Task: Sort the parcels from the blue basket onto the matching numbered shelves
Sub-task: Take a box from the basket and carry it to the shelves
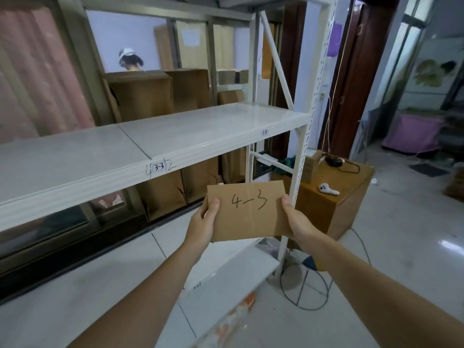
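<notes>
Head view: a flat cardboard parcel (247, 209) marked "4-3", held up in both hands in front of the white rack (300, 156), below the shelf (155, 136) edge labelled "3-3" (159, 167) and "3-4" (264, 132). Left hand (204, 222) gripping the parcel's left edge, thumb on the face, fingers behind. Right hand (296, 217) gripping the right edge, thumb on top, fingers under. Lower shelf (233, 275) directly below the parcel. Brown box (334, 197) to the right, a white controller (327, 189) lying on it. Cartons (160, 96) behind the rack.

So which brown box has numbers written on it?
The flat parcel held in both hands, marked 4-3. The boxes behind the shelf show no writing.
</notes>
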A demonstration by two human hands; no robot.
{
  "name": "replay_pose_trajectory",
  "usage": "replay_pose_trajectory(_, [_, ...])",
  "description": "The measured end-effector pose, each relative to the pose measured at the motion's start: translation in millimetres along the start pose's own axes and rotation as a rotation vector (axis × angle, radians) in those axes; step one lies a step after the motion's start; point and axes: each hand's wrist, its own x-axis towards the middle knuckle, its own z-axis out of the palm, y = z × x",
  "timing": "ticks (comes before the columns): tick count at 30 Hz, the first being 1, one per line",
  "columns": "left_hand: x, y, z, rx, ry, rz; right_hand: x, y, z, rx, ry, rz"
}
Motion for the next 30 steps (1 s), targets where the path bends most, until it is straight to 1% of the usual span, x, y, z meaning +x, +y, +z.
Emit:
replay_pose_trajectory(3, [17, -16, -13, 0.043, 0.038, -0.028, 33, 12, 18, 0.011, -0.029, 0.038])
replay_pose_trajectory(6, [35, -36, -32, 0.081, 0.102, -0.041, 66, 23, 41, -0.041, -0.107, 0.056])
replay_pose_trajectory(8, [45, -53, -49, 0.093, 0.139, -0.07, 88, 33, 57, -0.111, -0.2, 0.069])
replay_pose_trajectory(13, [57, -102, -91, 0.086, 0.232, -0.163, 136, 64, 95, -0.24, -0.345, 0.039])
replay_pose_trajectory(15, [59, -124, -105, 0.087, 0.28, -0.185, 152, 77, 113, -0.261, -0.423, 0.033])
replay_pose_trajectory(19, [62, -163, -127, 0.143, 0.399, -0.233, 186, 105, 150, -0.297, -0.513, 0.025])
replay_pose_trajectory(21, [63, -182, -138, 0.164, 0.447, -0.263, 198, 113, 170, -0.309, -0.571, 0.051])
replay_pose_trajectory(25, [66, -212, -159, 0.045, 0.493, -0.32, 219, 131, 206, -0.356, -0.685, 0.172])
replay_pose_trajectory(28, [76, -230, -169, -0.137, 0.565, -0.378, 233, 152, 231, -0.344, -0.634, 0.213])
replay_pose_trajectory(30, [84, -249, -175, -0.19, 0.633, -0.406, 242, 171, 246, -0.316, -0.598, 0.217])
